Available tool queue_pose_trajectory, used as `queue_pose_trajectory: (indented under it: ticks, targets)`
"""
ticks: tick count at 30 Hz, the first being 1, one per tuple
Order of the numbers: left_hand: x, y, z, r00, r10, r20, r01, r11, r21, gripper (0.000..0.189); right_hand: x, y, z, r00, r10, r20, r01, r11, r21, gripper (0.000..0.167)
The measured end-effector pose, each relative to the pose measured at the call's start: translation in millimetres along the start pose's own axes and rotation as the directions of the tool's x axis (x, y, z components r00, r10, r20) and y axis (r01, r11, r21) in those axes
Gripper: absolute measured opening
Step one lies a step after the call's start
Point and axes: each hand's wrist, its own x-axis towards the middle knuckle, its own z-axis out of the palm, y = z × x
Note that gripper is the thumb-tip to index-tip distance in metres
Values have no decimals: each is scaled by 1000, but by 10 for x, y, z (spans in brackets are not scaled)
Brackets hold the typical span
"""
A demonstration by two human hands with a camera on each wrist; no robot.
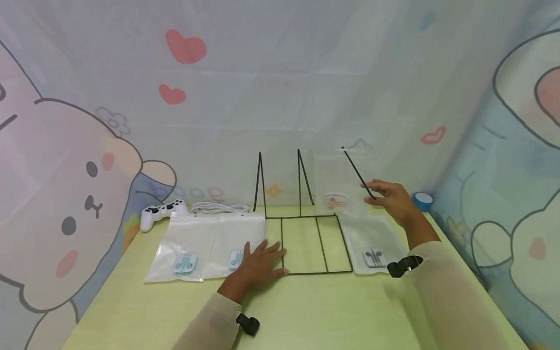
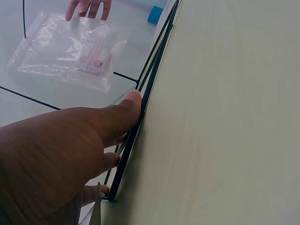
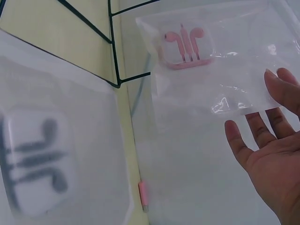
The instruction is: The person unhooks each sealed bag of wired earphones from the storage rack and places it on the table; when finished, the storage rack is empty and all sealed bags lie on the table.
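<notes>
A black wire rack (image 1: 321,272) lies with its base on the table and several prongs standing at the back. My left hand (image 1: 258,265) rests on its front left corner, fingers spread, the thumb (image 2: 129,101) along the front rod. At the rack's right side, my right hand (image 1: 389,197) pinches the edge of a clear plastic bag (image 3: 187,89), its thumb over the front and some fingertips hidden behind. Pink earphones (image 3: 185,44) show in that bag. It stands upright by the right prong (image 1: 356,167), whose slanted rod crosses it in the head view.
Left of the rack lie white bags (image 1: 214,233) with blue earphones (image 1: 185,263). Another bag (image 1: 385,233), with dark earphones (image 1: 374,257), lies to the right. Behind are a game controller (image 1: 162,211), a coiled white cable (image 1: 218,208) and blue tape (image 1: 422,201). A printed backdrop (image 1: 271,97) encloses the table.
</notes>
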Motion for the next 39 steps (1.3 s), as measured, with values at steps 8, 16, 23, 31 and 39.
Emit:
queue_pose_trajectory:
  ticks: [8,16,23,31,39]
  targets:
    - [-5,6,0,1000,-1,-3,1,1000,-8,64,113,12,97,998,54,-43,-49,994,102,52]
    - [12,-4,8,1000,-6,7,6,1000,-20,64,169,42,151,992,67,-103,-60,996,70,48]
    - [25,-4,11,1000,-7,10,7,1000,-14,64,201,67,162,988,55,-145,-39,993,112,43]
    - [28,-5,15,1000,-15,10,16,1000,-7,63,169,51,194,983,52,-178,-27,990,139,38]
    - [38,-17,32,1000,-14,6,14,1000,-1,63,39,52,237,983,13,-185,10,992,123,43]
